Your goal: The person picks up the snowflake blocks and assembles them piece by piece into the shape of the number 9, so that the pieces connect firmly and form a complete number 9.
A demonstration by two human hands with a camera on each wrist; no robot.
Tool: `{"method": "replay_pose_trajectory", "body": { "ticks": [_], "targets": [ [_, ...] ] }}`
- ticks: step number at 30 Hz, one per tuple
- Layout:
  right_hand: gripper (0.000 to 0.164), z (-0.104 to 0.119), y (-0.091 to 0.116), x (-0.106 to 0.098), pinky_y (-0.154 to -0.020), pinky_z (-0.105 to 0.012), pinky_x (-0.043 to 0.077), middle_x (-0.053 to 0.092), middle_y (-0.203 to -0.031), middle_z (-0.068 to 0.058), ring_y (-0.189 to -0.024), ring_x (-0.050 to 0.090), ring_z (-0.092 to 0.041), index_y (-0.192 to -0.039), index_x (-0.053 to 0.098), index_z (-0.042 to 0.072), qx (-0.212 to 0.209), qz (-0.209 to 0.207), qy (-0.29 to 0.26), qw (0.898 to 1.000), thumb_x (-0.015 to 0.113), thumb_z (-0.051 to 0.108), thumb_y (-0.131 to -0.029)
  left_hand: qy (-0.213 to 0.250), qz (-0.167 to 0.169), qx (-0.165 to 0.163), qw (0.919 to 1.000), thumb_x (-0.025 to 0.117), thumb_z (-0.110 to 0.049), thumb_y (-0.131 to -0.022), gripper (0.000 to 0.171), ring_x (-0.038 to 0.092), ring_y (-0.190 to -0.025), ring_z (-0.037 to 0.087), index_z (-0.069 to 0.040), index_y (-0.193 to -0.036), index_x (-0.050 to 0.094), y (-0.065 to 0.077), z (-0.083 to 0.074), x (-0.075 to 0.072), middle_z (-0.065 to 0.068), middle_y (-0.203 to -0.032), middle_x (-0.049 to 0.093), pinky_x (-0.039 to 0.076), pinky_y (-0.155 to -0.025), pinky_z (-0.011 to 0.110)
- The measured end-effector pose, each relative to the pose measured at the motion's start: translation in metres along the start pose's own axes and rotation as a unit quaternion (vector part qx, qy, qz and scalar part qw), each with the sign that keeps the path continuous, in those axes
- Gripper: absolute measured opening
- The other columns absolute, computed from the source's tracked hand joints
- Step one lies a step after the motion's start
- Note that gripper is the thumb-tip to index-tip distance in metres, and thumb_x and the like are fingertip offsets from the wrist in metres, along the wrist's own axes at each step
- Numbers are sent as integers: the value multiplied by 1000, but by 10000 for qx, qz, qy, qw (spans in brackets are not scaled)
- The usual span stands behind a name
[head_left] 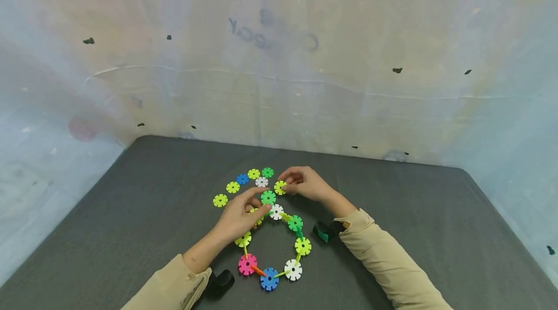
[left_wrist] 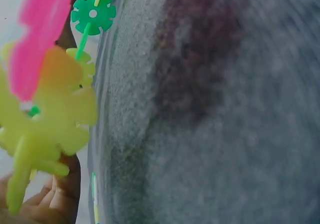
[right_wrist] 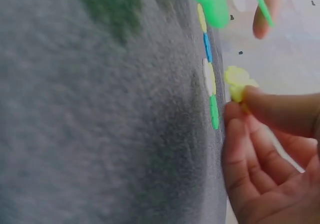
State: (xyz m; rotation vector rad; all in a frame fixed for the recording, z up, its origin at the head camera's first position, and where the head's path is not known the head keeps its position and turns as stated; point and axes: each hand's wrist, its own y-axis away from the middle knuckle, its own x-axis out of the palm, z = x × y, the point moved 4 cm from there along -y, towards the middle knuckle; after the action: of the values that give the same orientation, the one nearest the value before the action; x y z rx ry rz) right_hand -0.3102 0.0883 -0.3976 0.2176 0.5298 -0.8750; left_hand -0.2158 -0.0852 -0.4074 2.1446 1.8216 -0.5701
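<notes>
Notched plastic discs are joined edge to edge into a ring, with a pink disc (head_left: 247,264), a blue disc (head_left: 270,279) and a white disc (head_left: 293,270) at its near side. My left hand (head_left: 240,215) grips the ring's far left part, index finger and thumb beside a green disc (head_left: 268,197). Behind that thumb a yellow disc is partly hidden. My right hand (head_left: 307,185) pinches a single yellow disc (right_wrist: 237,79) between thumb and fingers, just right of the green disc and apart from it. In the left wrist view, the ring's pink disc (left_wrist: 42,34) looms close.
Loose discs lie beyond the hands on the dark grey table (head_left: 109,232), among them a blue disc (head_left: 242,179), a white disc (head_left: 261,182) and a green disc (head_left: 268,172). A pale sheet (head_left: 279,82) hangs behind the table and along both sides.
</notes>
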Motion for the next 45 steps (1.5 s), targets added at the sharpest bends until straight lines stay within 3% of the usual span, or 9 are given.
{"method": "replay_pose_trajectory", "body": {
  "ticks": [4,13,23,28,32,37,45],
  "targets": [
    [22,1,4,1,-68,-41,56,67,-93,-20,-81,64,-36,-112,65,-1,-317,-16,-273,9991,63,8,-92,-25,-191,-50,9998,66,-19,-90,41,55,-48,13,-12,-130,59,0,-2,-1,3,-82,67,45,-45,28],
    [17,2,6,7,-70,-45,57,67,-96,-24,-89,66,-41,-107,64,-3,-724,57,-916,9931,61,6,-93,-143,-474,-88,9987,67,-13,-87,38,54,-44,12,-8,-125,62,1,-4,-2,1,-75,67,46,-44,28],
    [16,2,10,10,-74,-44,57,66,-98,-26,-88,66,-38,-106,64,-6,-1028,285,-1309,9856,59,4,-94,-43,-395,-158,9991,67,-14,-88,37,57,-45,12,-8,-124,63,3,-3,-1,3,-76,67,48,-45,29],
    [18,2,11,12,-76,-45,57,67,-101,-25,-87,69,-30,-106,65,-7,-1236,357,-1432,9813,60,5,-94,45,-501,-218,9985,69,-15,-87,35,53,-46,11,-8,-121,66,5,-2,-3,1,-74,66,41,-42,26],
    [20,-1,9,15,-78,-45,57,68,-102,-25,-85,71,-22,-106,65,-9,-1136,360,-1640,9792,61,5,-93,77,-632,-237,9977,71,-15,-86,35,45,-44,9,-7,-120,67,7,-2,-5,1,-70,62,33,-40,23],
    [22,-2,7,19,-80,-44,57,67,-107,-28,-88,71,-23,-108,64,-13,-909,397,-1958,9756,60,1,-92,62,-768,-290,9966,72,-14,-85,37,39,-41,7,-8,-121,67,8,-1,-6,1,-66,58,29,-39,21],
    [24,-3,6,24,-82,-43,56,65,-109,-31,-86,72,-17,-111,62,-16,-639,397,-2204,9725,59,-1,-92,-106,-890,-299,9955,72,-14,-85,37,40,-41,7,-8,-121,67,10,-2,-8,2,-68,62,30,-39,22]
  ]
}}
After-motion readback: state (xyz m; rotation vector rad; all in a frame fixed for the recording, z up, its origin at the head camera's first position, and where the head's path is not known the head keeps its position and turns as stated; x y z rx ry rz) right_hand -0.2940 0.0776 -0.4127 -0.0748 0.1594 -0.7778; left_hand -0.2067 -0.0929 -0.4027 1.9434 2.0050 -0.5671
